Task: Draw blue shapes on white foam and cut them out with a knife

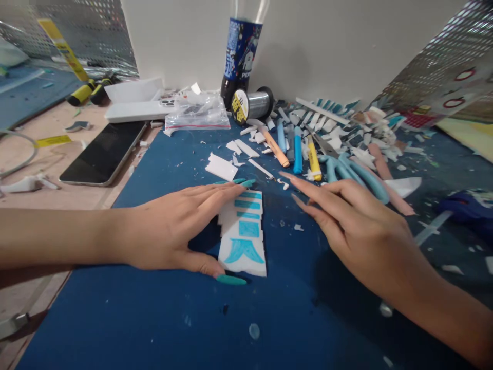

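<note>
My left hand (169, 226) lies flat on the blue mat (162, 318), fingers stretched out, thumb and fingertips touching a white foam cut-out (243, 237) coloured with blue marker. It holds nothing closed in it. My right hand (346, 221) hovers just right of the cut-out with fingers extended and apart, empty, pointing left toward the foam scraps. Blue-handled scissors (356, 172) lie right behind my right hand. Several markers (297, 149) lie in a row beyond them.
White foam offcuts (221, 167) litter the mat's far side. A dark bottle (241, 51), a wire spool (252, 104) and a plastic bag (196, 110) stand at the back. A phone (103, 153) lies left of the mat. A glue gun (466, 208) rests at the right.
</note>
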{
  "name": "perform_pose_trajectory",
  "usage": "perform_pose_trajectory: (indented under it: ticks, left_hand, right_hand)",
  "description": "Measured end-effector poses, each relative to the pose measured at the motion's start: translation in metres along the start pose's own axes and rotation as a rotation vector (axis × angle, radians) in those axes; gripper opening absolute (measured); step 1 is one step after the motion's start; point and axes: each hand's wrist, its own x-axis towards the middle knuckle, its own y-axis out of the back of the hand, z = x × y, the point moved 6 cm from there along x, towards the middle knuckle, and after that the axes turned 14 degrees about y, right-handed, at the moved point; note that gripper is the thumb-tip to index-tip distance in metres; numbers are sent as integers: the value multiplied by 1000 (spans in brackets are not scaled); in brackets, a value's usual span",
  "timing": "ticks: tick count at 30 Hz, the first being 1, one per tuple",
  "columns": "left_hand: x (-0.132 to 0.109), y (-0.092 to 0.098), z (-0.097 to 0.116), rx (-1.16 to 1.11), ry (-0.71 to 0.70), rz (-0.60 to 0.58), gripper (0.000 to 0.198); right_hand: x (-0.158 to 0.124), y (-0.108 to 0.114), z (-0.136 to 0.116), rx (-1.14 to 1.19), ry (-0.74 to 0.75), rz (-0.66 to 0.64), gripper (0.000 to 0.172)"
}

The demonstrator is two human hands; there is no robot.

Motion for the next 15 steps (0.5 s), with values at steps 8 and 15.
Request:
perform_pose_trajectory:
  ticks: [8, 15]
  left_hand:
    - [-3, -4, -3, 19, -20, 100, 99]
    - [-5, -1, 2, 58, -37, 53, 95]
  right_hand:
    - [-5, -3, 11, 43, -80, 64, 58]
    - [3, 19, -12, -2, 70, 66, 43]
